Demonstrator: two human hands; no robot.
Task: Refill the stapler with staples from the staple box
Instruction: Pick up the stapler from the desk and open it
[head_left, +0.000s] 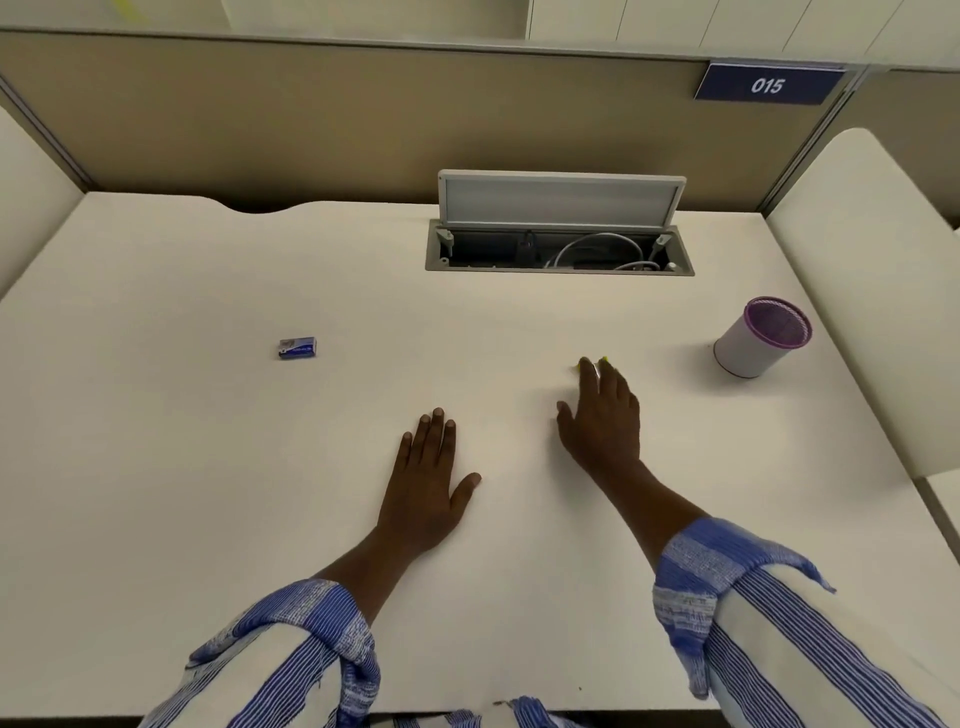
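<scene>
A small blue staple box (297, 347) lies on the white desk (208, 467), far to the left of both hands. My left hand (428, 478) rests flat on the desk, palm down, with its fingers apart and nothing in it. My right hand (602, 415) reaches forward, and its fingertips lie over a small yellow-green object (603, 360). Only two bright slivers of that object show past the fingers, so its shape is hidden. The right thumb is spread to the left, away from the object.
A white pen cup with a purple mesh rim (761, 338) stands at the right. An open cable hatch with a raised lid (558, 249) sits at the back centre. A beige partition runs behind the desk, and cushioned dividers flank both sides.
</scene>
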